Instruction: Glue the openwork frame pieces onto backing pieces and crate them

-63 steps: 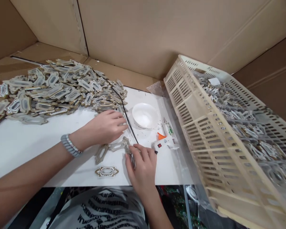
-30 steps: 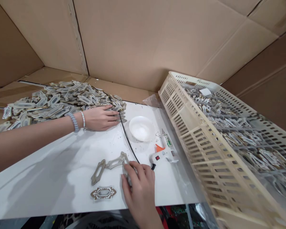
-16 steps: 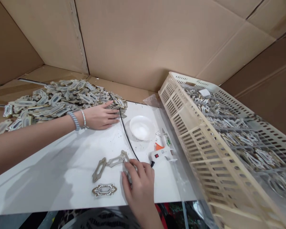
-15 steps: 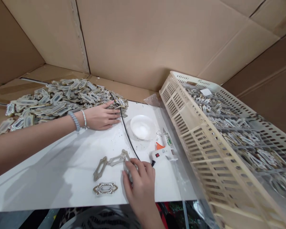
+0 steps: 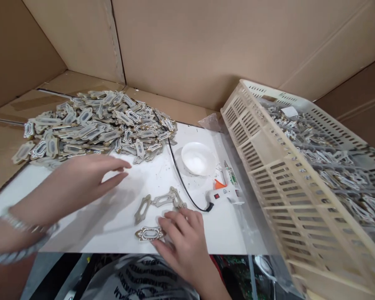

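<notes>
- At the near edge of the white table (image 5: pixel 221 235), the person's right hand (image 5: pixel 186 239) bends over a small plaque with white scrollwork (image 5: pixel 148 234), thumb and forefinger at its right-hand end; whether they have pinched it I cannot tell.
- That plaque lies flat, pattern upward, close to the table's front edge.
- Just beyond it sit three plain grey frames, strung in a bent row: a slanted one (image 5: pixel 143 209), a middle one (image 5: pixel 162 201) and one nearest the right hand's fingers (image 5: pixel 177 199).
- Off to the left, the other hand, the left hand (image 5: pixel 78 177), is held above the tabletop, its thumb spread away from loosely bent fingers; two bracelets circle the wrist.
- Behind it spreads a big heap of similar pieces (image 5: pixel 93 125), grey sides and white patterns jumbled together.
- Right of the heap stands a white bowl (image 5: pixel 206 157), and nearer to us lies a white glue gun (image 5: pixel 220 196), its black cord (image 5: pixel 183 184) curving back to the pile.
- Along the right side, a cream slatted crate (image 5: pixel 256 171) holds more pieces in rows.
</notes>
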`<control>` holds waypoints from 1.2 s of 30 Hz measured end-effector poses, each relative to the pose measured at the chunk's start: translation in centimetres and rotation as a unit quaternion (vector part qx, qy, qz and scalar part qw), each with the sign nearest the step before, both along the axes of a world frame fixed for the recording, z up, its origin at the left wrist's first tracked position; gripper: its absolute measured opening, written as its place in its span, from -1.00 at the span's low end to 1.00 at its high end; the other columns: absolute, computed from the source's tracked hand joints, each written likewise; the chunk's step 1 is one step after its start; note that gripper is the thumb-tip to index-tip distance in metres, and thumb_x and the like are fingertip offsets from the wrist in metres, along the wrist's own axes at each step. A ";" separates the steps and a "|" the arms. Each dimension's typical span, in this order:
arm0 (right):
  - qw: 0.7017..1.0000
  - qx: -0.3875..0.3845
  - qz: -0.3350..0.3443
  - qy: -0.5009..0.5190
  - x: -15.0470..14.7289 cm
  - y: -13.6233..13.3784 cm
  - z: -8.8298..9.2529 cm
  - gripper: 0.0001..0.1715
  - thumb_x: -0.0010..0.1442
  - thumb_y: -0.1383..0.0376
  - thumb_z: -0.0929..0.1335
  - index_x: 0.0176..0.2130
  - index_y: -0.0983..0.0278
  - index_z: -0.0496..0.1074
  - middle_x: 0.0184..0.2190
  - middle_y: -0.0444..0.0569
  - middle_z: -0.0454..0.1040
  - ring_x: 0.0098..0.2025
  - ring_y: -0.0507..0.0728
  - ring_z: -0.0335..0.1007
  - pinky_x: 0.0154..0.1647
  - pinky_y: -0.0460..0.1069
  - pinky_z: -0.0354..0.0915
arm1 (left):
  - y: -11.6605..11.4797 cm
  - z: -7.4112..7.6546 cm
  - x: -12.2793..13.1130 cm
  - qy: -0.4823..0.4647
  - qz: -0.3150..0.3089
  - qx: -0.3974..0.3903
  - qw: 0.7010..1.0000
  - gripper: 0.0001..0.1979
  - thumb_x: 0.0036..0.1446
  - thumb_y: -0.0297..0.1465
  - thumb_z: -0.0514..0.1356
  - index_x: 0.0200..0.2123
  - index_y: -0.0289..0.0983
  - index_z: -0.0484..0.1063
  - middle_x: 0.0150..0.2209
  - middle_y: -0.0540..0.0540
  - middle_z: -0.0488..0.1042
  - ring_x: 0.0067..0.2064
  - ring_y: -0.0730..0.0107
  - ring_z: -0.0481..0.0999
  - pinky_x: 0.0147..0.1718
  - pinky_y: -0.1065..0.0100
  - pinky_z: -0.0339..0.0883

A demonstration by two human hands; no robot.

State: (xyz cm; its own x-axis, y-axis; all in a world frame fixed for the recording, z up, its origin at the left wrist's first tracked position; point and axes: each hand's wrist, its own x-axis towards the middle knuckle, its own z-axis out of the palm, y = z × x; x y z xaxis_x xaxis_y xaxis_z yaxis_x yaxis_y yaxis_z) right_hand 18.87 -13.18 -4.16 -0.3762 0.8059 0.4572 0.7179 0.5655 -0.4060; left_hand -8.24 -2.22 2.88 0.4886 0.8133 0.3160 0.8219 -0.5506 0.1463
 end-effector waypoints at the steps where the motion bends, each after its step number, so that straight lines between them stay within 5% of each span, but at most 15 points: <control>1: 1.000 -0.010 0.011 -0.008 -0.2 -0.1 0.0 -0.69 0.39 0.08 0.34 -0.02 0.21 0.48 -0.09 -0.10 0.60 -0.09 0.20 0.36 -0.05 0.09 0.19 | -1.2 -0.5 -0.5 -0.014 0.014 -0.028 0.999 -0.52 0.37 -0.01 -0.04 -0.19 -0.14 0.57 -0.32 -0.06 0.67 -0.36 0.18 0.63 -0.41 0.22 0.43; 5: 0.999 -0.030 0.027 -0.030 -0.6 0.0 0.1 -0.74 0.39 0.10 0.34 -0.05 0.19 0.49 -0.10 -0.12 0.58 -0.08 0.20 0.33 0.00 0.10 0.14 | -4.3 -3.1 -1.7 -0.050 0.054 -0.044 0.996 -0.51 0.33 0.08 0.01 -0.23 -0.13 0.55 -0.28 -0.11 0.65 -0.31 0.12 0.63 -0.36 0.18 0.47; 11: 0.999 -0.023 0.001 -0.035 -0.1 0.4 0.3 -0.78 0.41 0.17 0.33 -0.06 0.24 0.49 -0.13 -0.07 0.57 -0.08 0.20 0.32 -0.02 0.08 0.13 | -5.6 -5.3 -2.4 -0.052 0.041 -0.032 0.997 -0.52 0.36 0.04 0.00 -0.14 -0.08 0.62 -0.25 -0.09 0.63 -0.27 0.19 0.58 -0.29 0.23 0.42; 28: 0.998 -0.039 -0.019 -0.041 -0.1 0.5 0.9 -0.83 0.40 0.23 0.35 -0.07 0.27 0.47 -0.18 -0.05 0.58 -0.13 0.19 0.33 -0.04 0.07 0.17 | -5.3 -5.3 -1.6 -0.121 0.006 0.028 0.992 -0.65 0.36 -0.18 0.12 -0.31 -0.20 0.64 -0.36 -0.05 0.60 -0.31 0.33 0.54 -0.27 0.36 0.33; 32: 0.998 -0.053 -0.025 -0.009 -0.4 0.4 0.9 -0.92 0.38 0.38 0.34 -0.14 0.27 0.45 -0.18 -0.06 0.58 -0.13 0.16 0.34 -0.06 0.04 0.18 | -5.6 -4.9 -1.5 -0.155 0.038 0.010 0.987 -0.68 0.32 -0.18 0.15 -0.33 -0.17 0.64 -0.34 -0.03 0.64 -0.30 0.35 0.58 -0.23 0.39 0.36; 36: 0.999 -0.026 -0.037 -0.003 -0.7 0.2 0.7 -0.85 0.37 0.45 0.31 -0.18 0.25 0.46 -0.22 -0.09 0.59 -0.19 0.14 0.36 -0.12 0.05 0.16 | -6.4 -5.0 -1.5 -0.211 0.139 -0.056 0.966 -0.70 0.22 -0.06 0.21 -0.33 -0.07 0.64 -0.35 0.09 0.66 -0.36 0.39 0.61 -0.32 0.43 0.40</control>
